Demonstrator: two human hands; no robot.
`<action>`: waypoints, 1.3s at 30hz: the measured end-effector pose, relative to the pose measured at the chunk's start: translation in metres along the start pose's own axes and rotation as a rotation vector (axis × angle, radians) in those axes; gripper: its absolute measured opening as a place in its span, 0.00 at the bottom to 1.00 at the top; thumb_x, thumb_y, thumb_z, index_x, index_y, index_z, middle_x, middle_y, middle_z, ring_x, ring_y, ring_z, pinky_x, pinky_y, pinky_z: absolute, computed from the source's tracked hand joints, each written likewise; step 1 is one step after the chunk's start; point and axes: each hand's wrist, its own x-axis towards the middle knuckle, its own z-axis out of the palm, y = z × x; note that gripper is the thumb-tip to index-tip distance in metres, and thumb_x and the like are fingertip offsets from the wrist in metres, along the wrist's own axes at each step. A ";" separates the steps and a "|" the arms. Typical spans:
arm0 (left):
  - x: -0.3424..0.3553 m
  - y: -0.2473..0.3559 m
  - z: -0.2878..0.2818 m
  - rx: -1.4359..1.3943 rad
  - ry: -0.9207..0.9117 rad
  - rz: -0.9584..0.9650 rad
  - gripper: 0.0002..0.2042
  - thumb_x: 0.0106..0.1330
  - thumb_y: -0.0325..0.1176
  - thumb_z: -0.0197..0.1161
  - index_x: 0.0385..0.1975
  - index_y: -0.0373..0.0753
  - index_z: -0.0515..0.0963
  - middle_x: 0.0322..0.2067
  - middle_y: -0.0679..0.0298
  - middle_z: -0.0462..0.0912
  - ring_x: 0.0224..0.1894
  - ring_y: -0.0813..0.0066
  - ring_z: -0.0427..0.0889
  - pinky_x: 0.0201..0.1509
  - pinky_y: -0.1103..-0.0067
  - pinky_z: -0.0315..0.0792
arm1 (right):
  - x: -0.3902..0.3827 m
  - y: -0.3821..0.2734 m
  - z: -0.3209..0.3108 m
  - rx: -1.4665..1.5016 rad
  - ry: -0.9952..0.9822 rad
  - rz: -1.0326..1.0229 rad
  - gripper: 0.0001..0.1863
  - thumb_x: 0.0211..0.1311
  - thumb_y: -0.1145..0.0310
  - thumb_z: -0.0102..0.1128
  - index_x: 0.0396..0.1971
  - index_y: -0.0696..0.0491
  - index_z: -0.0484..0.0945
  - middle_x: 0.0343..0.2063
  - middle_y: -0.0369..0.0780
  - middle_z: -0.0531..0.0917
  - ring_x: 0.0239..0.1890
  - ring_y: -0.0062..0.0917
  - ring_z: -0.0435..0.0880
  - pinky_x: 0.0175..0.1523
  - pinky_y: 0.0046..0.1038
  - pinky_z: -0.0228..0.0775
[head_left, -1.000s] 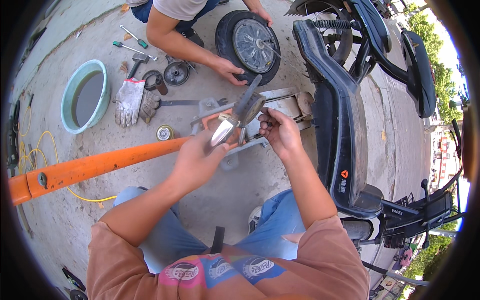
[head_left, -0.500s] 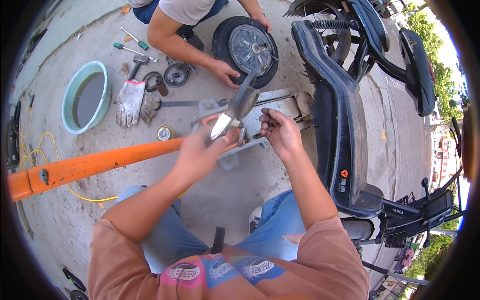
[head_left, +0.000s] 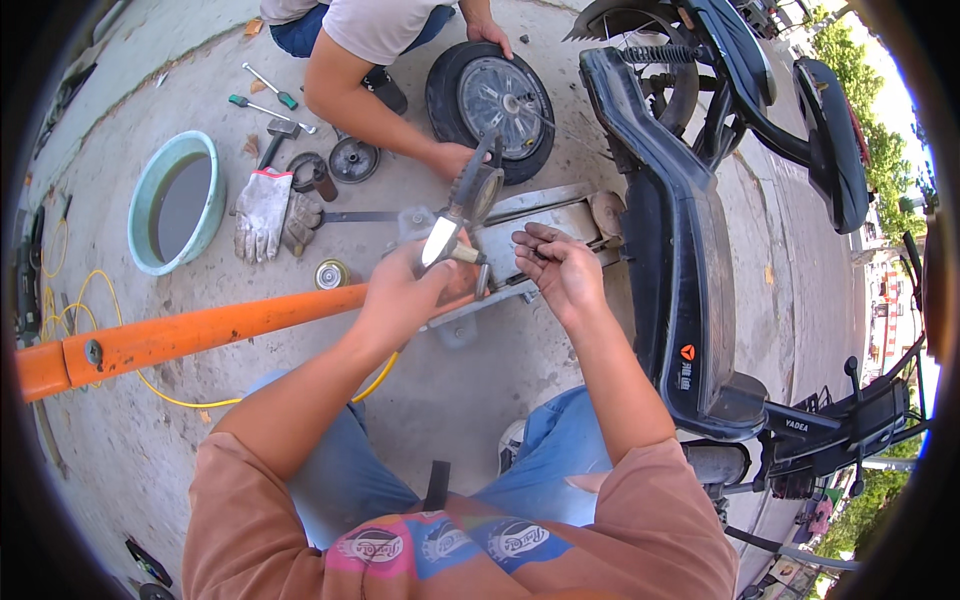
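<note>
My left hand [head_left: 400,292] grips a silver air inflator gun [head_left: 442,240] with a round gauge-like part and a black upper end. A yellow hose [head_left: 378,375] rises from below toward that hand. My right hand [head_left: 565,275] is palm up with its fingers curled in; a small dark thing may sit between the fingertips, but I cannot make it out. Beyond both hands, a co-worker's hand [head_left: 490,35] steadies the top of a black-tyred wheel [head_left: 500,105]. The co-worker's other hand [head_left: 462,165] is at its lower left, partly behind the inflator.
An orange jack handle [head_left: 210,332] crosses from the left to a metal floor jack [head_left: 545,225]. A black scooter [head_left: 680,260] lies along the right. Left are a green basin [head_left: 137,225] of murky water, work gloves [head_left: 262,215], a hammer [head_left: 278,135], screwdrivers [head_left: 270,110] and a small can [head_left: 330,274].
The inflator gun has turned slightly in my left hand, and its upper end points higher. My right fingers have loosened a little. The co-worker's upper hand has shifted left along the tyre.
</note>
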 end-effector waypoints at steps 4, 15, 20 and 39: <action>0.001 0.003 0.002 -0.004 -0.020 -0.012 0.14 0.65 0.34 0.60 0.42 0.29 0.75 0.30 0.68 0.77 0.32 0.84 0.72 0.36 0.82 0.67 | 0.001 0.000 -0.002 -0.006 0.013 -0.004 0.21 0.58 0.83 0.40 0.52 0.71 0.66 0.44 0.53 0.79 0.42 0.33 0.81 0.49 0.30 0.78; 0.006 0.004 0.003 -0.037 -0.036 -0.055 0.14 0.66 0.35 0.59 0.43 0.30 0.76 0.29 0.69 0.77 0.31 0.85 0.71 0.35 0.83 0.66 | 0.003 0.001 0.002 -0.013 0.015 -0.001 0.21 0.57 0.83 0.39 0.52 0.72 0.65 0.47 0.55 0.77 0.46 0.37 0.81 0.54 0.33 0.76; 0.013 -0.010 0.000 0.020 -0.005 -0.016 0.14 0.66 0.34 0.59 0.43 0.29 0.76 0.29 0.69 0.77 0.31 0.85 0.71 0.35 0.83 0.66 | 0.004 0.001 0.007 0.000 0.011 0.013 0.20 0.59 0.82 0.38 0.51 0.72 0.66 0.46 0.54 0.78 0.45 0.37 0.82 0.52 0.33 0.77; 0.023 -0.012 -0.010 -0.075 0.056 -0.009 0.11 0.66 0.35 0.60 0.38 0.33 0.77 0.25 0.71 0.74 0.26 0.87 0.70 0.30 0.84 0.65 | 0.009 0.006 0.006 -0.056 0.032 0.032 0.15 0.56 0.82 0.42 0.44 0.63 0.72 0.36 0.45 0.81 0.33 0.25 0.80 0.41 0.24 0.76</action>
